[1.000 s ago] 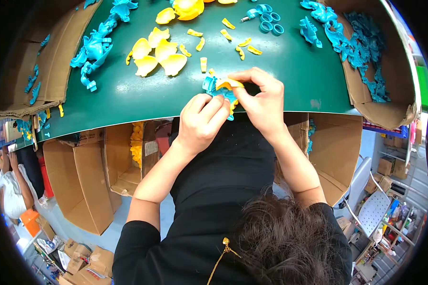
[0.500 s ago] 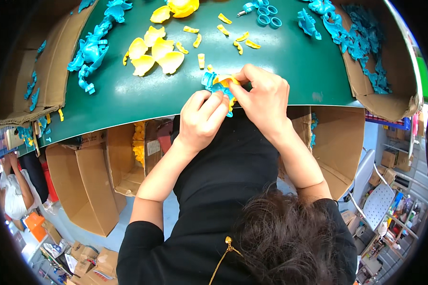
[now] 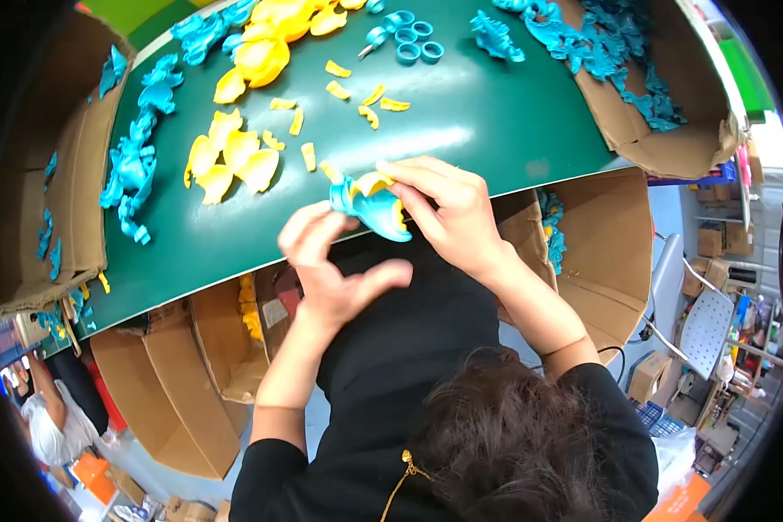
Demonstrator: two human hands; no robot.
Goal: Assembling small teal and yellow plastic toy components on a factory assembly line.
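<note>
My right hand point(image 3: 451, 216) pinches a blue curved plastic piece point(image 3: 381, 216) with yellow parts on it, just over the near edge of the green table. Slightly blurred, my left hand point(image 3: 332, 265) is spread beside the piece's left side, its thumb stretched away below. Whether its fingertips touch the piece I cannot tell. A yellow strip point(image 3: 309, 157) lies beyond the hands, with several similar ones scattered farther back. Yellow petal-like shells point(image 3: 257, 170) sit to the left. Blue rings point(image 3: 431, 52) are grouped at the back, beside a blue part with a metal tip point(image 3: 378, 36).
Blue moulded parts point(image 3: 133, 157) run along the table's left side, and rounded yellow parts point(image 3: 263, 61) are heaped behind. Cardboard boxes stand at the left point(image 3: 83, 191) and right point(image 3: 618, 109), others below the edge point(image 3: 178, 391). A grey chair point(image 3: 706, 331) and another person point(image 3: 54, 426) are farther off.
My left hand has let go and spread its fingers, moving left and down. The blue-and-yellow piece, still in my right hand, shows more of its blue side. The whole view has turned somewhat.
</note>
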